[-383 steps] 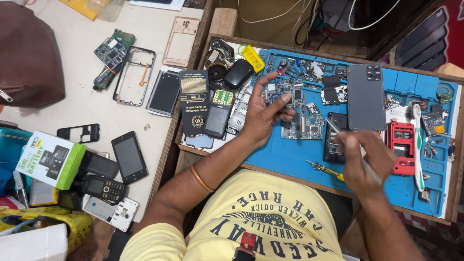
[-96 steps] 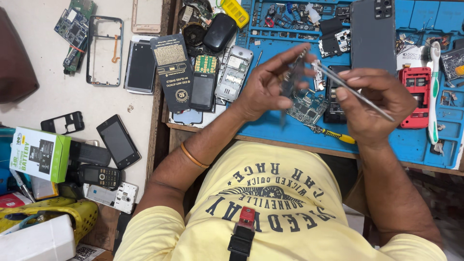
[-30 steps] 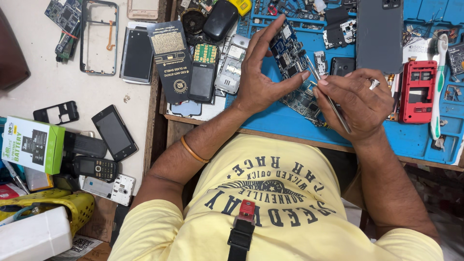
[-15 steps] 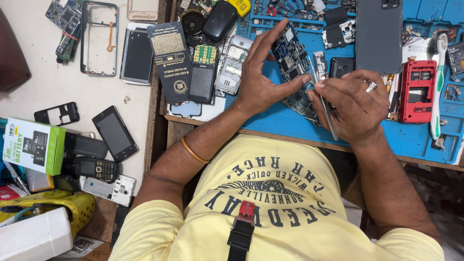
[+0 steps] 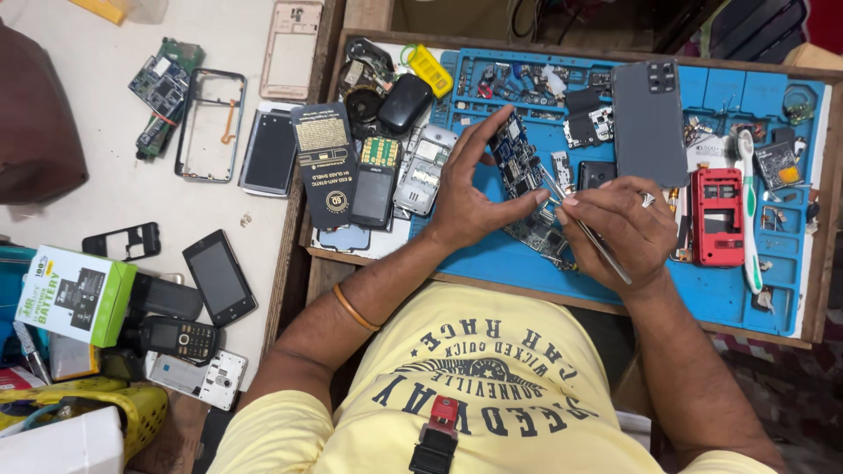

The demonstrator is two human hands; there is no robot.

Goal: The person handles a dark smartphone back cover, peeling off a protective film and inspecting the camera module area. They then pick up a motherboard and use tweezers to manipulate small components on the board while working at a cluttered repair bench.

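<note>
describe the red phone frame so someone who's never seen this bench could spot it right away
Start at the blue work mat covering the wooden tray. Go to its right part, just right of the right hand and below the grey phone back. The red phone frame lies flat there beside a white toothbrush; it is the only red thing on the mat.

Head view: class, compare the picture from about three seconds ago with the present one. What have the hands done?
Both hands came down from mid-air to the blue mat. The left hand now presses the circuit board flat on it; the right hand brings the thin metal tool down to the board. The tool stayed in the right hand; the grey phone back and red phone frame lie as before.
</note>
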